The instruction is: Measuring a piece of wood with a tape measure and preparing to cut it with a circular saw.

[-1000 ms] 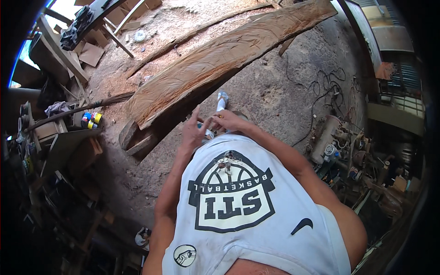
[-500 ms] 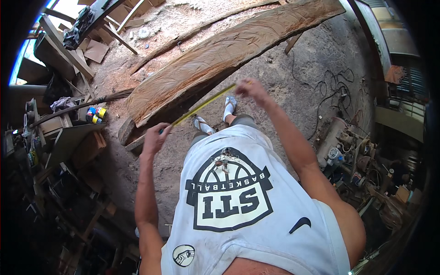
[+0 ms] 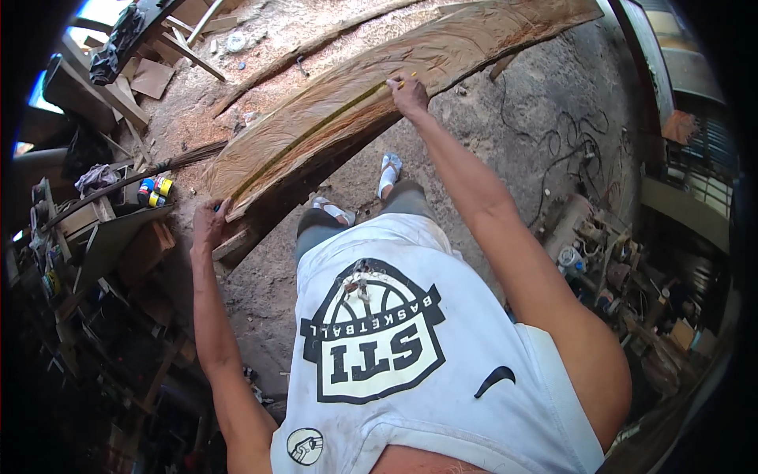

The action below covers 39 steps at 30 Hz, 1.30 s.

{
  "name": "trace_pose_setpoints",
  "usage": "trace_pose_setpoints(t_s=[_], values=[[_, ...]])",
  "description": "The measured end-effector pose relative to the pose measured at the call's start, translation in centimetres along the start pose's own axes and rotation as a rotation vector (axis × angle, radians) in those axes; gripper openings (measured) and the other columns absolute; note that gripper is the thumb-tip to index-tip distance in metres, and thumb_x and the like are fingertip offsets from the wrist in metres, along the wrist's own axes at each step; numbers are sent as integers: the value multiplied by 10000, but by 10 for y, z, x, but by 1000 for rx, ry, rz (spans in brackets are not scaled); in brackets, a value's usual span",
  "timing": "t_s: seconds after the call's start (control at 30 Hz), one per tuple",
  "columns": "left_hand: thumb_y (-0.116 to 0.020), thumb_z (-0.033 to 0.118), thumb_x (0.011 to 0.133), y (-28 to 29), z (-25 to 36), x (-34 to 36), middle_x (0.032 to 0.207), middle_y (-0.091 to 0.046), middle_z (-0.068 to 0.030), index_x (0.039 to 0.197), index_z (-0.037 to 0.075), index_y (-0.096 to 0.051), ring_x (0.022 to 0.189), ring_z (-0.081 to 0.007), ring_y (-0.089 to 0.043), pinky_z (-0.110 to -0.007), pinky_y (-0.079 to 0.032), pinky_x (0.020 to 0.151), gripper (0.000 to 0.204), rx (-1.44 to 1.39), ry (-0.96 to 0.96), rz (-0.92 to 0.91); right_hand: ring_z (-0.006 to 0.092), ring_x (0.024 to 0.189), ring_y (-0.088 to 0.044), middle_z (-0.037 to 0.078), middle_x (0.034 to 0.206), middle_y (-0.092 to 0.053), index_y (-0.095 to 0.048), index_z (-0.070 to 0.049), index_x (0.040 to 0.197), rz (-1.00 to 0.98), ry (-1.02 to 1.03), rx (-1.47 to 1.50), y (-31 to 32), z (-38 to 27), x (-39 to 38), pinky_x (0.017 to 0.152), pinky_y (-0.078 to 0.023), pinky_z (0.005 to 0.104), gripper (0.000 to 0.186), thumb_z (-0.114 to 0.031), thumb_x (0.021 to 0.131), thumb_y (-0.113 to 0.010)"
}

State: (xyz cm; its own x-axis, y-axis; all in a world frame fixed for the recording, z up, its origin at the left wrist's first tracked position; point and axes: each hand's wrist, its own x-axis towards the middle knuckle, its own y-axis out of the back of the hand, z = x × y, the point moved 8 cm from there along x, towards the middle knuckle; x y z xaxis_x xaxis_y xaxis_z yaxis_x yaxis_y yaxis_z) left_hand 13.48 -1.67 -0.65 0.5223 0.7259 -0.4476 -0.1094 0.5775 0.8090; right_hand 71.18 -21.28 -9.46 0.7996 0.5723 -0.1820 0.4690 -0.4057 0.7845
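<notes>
the person's left arm reaches forward and out to the left, elbow slightly bent, and the left hand [image 3: 208, 223] sits at the near left end of a long wooden slab [image 3: 482, 39], its fingers curled closed on a yellow tape measure [image 3: 294, 145]. the right arm stretches farther forward, and the right hand [image 3: 410, 96] is over the slab's near edge, palm down, fingers clamped together at the tape's other end; a thin yellow stick [image 3: 407, 76] juts from beside them. between the hands the tape runs along the slab's carved, reddish-brown upper face.

a white sleeveless shirt [image 3: 474, 316] carries a dark crest with bold lettering, upside down in view, a curved dark mark and a round badge [image 3: 305, 447] showing a fist. blue and yellow cans [image 3: 162, 187] stand at the left, their labels too small to read.

the slab rests raised above a rough grey floor [image 3: 466, 158], strewn with pale shavings on the far side, where a long narrow timber [image 3: 304, 65] lies. black cable [image 3: 580, 130] loops on the right near machinery [image 3: 572, 237].
</notes>
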Motion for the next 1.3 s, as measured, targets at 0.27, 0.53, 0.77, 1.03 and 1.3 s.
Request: trace_pose_setpoints(t_s=[0.27,0.53,0.77,1.03,1.3], values=[[-665,367,1036,-9,-7,27,711,-713,-121,948,3,-783,651,-190,-664,-382,-519,666,392,-192,24,-113,356,916,-761,176,938,-776,-790,-136,1034,18,47,43,-6,18,8,801,-582,464,266,-393,974,-754],[-699,453,980,14,-45,7,853,-776,-167,1069,62,-815,781,-260,-743,-413,-566,764,417,-156,157,-70,284,905,-744,149,1011,-786,-759,-60,1087,-70,71,-14,-3,17,12,831,-567,421,315,-364,1015,-724],[-693,424,946,3,-81,23,895,-790,-174,1139,93,-821,847,-293,-769,-426,-583,837,404,-147,174,-110,300,908,-747,163,993,-780,-749,-39,1086,-110,95,20,0,8,10,832,-566,426,342,-374,1019,-719],[-695,400,1017,4,-90,12,1006,-805,-181,1158,67,-815,930,-280,-774,-410,-577,861,381,-137,118,-131,326,942,-758,171,1008,-787,-767,-56,1106,-116,2,-49,-6,22,18,849,-568,436,342,-380,1004,-735],[-726,443,1004,13,-122,-7,1025,-796,-169,1106,93,-830,959,-341,-759,-435,-573,865,379,-46,112,-13,369,981,-760,197,1030,-788,-754,-63,1116,-66,81,-158,-5,18,24,858,-568,463,351,-394,1002,-727]])
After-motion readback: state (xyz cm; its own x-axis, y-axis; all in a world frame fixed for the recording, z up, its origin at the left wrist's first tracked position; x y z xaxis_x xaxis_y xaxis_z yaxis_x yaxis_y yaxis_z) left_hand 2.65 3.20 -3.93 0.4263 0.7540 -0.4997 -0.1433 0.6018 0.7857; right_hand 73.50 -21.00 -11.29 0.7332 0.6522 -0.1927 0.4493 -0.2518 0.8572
